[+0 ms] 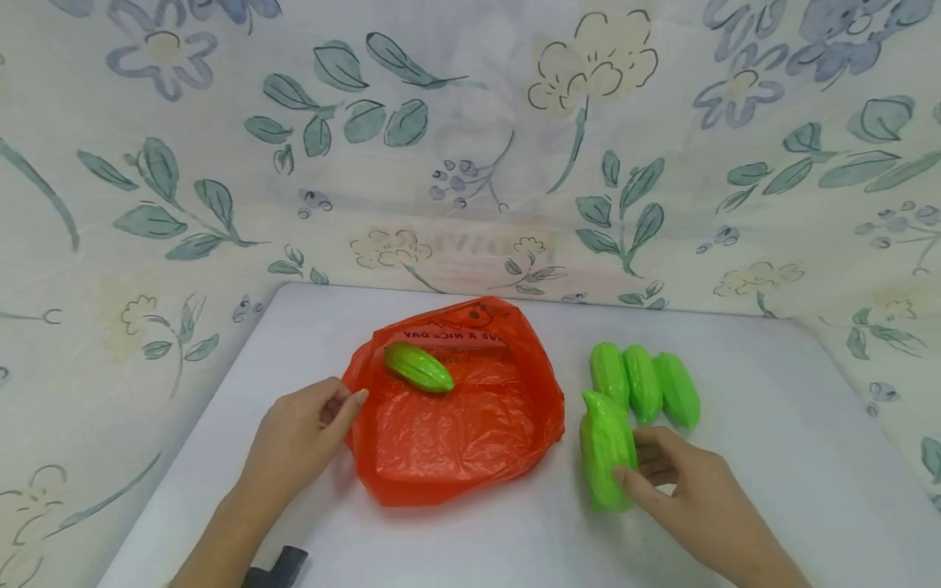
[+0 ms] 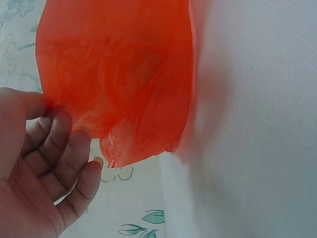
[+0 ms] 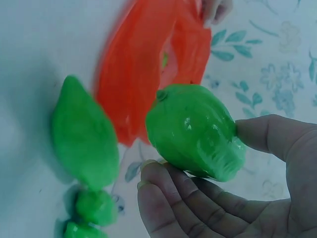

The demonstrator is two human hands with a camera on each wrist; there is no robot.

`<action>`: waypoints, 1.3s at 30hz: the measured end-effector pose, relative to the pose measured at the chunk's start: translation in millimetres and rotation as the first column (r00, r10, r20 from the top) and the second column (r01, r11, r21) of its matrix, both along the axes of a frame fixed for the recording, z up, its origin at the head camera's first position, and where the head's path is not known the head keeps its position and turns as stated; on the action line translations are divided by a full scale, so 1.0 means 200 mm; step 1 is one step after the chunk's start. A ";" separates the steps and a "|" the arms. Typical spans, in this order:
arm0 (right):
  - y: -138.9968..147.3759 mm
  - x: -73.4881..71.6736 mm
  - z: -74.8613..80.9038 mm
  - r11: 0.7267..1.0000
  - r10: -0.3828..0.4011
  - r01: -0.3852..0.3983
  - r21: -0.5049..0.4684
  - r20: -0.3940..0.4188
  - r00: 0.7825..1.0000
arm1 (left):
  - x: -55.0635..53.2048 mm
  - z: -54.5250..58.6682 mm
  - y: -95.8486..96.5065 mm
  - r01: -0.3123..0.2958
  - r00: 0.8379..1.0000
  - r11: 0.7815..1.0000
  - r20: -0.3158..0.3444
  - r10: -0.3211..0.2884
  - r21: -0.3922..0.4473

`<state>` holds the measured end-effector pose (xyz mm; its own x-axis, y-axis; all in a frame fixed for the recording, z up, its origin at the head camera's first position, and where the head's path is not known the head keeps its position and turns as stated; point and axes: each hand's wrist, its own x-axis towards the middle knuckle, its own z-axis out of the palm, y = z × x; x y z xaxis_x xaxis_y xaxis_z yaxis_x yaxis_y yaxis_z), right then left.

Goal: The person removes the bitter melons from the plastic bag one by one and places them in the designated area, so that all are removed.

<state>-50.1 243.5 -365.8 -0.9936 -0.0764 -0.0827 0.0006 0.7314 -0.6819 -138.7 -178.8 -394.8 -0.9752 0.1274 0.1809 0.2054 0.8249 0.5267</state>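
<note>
A red plastic bag [image 1: 456,441] lies with its mouth spread wide, and one glossy green ridged gourd [image 1: 419,367] rests inside it. At the bag's left rim, my left hand [image 1: 305,433] pinches the plastic between thumb and forefinger; the left wrist view shows the other fingers loosely curled below the bag's edge [image 2: 119,89]. My right hand [image 1: 684,482] grips another green gourd [image 1: 608,457] to the right of the bag, its pointed tip facing away from me. The right wrist view shows this held gourd [image 3: 193,131] between the thumb and the fingers.
Three more green gourds [image 1: 643,384] lie side by side on the white table [image 1: 764,408], just beyond the held one. Floral cloth [image 1: 470,163] hangs behind the table and along its sides. A black object [image 1: 283,567] shows beside the left forearm.
</note>
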 end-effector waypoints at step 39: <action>0.28 -0.10 -0.21 0.979 -0.116 0.075 0.188 0.219 0.969 | 0.00 -0.01 0.02 0.008 0.999 1.000 0.031 -0.008 -0.006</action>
